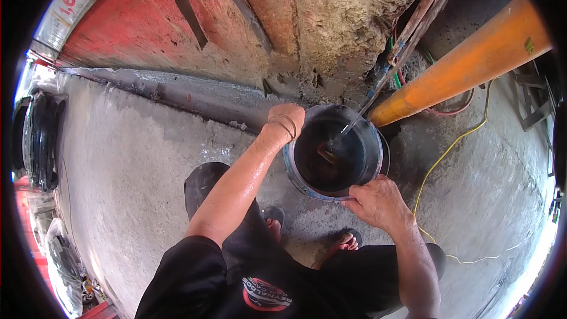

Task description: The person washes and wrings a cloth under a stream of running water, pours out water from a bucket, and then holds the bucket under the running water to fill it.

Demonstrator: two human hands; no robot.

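Note:
A round bucket [287,162] of dark liquid stands on the concrete floor between my hands. Something brownish shows in the liquid, too blurred to name. My left hand [287,119], with thin bands at the wrist, is closed at the bucket's far left rim; its fingertips are hidden. With its thumb and fingers, my right hand [378,201] grips the near right rim. A thin stream of water [349,125] runs down into the bucket from the upper right, below a slim pipe [407,53].
A thick orange pipe [460,62] slants down just behind the bucket. A rough red and bare wall [348,29] rises in front. On the right, a yellow cord [437,162] crosses the floor [142,183]. Dark stacked items [42,142] stand at the left.

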